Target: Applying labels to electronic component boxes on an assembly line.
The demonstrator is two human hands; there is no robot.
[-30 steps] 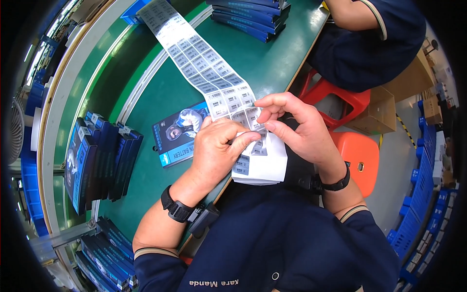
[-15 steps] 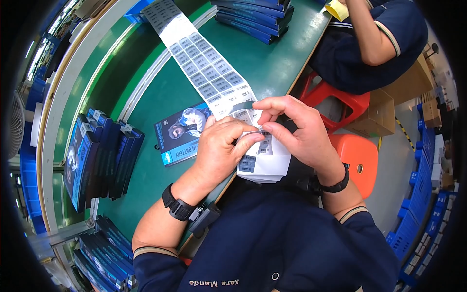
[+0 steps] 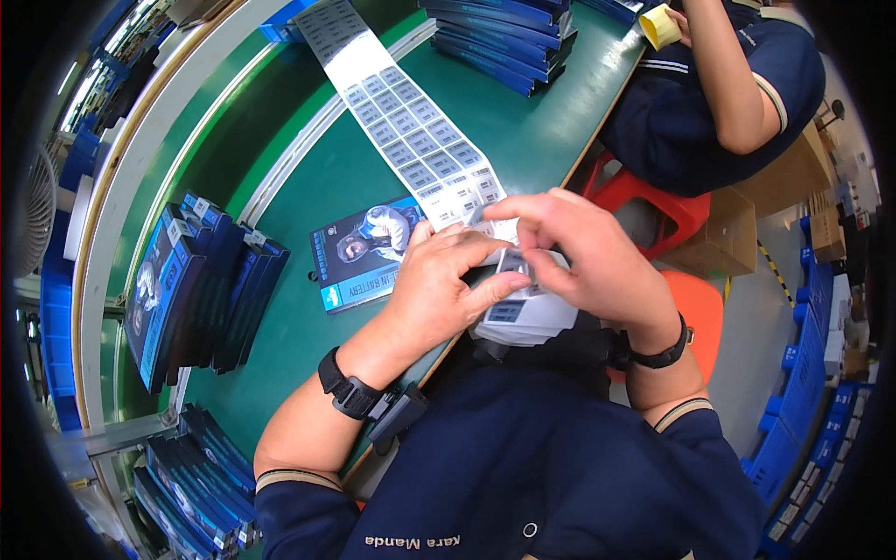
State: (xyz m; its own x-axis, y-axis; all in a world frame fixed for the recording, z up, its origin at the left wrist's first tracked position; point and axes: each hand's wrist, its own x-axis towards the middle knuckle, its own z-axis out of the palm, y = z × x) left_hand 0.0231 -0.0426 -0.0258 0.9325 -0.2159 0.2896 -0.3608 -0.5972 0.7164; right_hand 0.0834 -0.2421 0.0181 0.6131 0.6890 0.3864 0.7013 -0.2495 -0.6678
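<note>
A long white strip of printed sticker labels [image 3: 411, 121] runs down the green table toward me and over its near edge. Its lower end lies in white folds [image 3: 532, 317] beneath my hands. My left hand [image 3: 434, 285] is closed on the strip, thumb and fingers pinching it near the table edge. Just right of it, my right hand [image 3: 588, 252] bends its fingers over the same labels. Its fingertips are slightly blurred, and what they pinch is hard to make out. A flat blue box [image 3: 369, 247] with a picture of a person lies left of the strip, partly behind my left hand.
Blue boxes stand in a stack [image 3: 177, 289] at left, with another stack [image 3: 504, 42] at the far side and more boxes [image 3: 191, 485] at lower left. At right, a co-worker [image 3: 719, 93] holds a yellow roll [image 3: 659, 28]. An orange stool [image 3: 695, 322] stands near my right arm.
My right hand's fingers have shifted over the labels, and the dark label edge near its index finger is less visible. The whole view has shifted slightly. The co-worker's yellow roll shows more fully.
</note>
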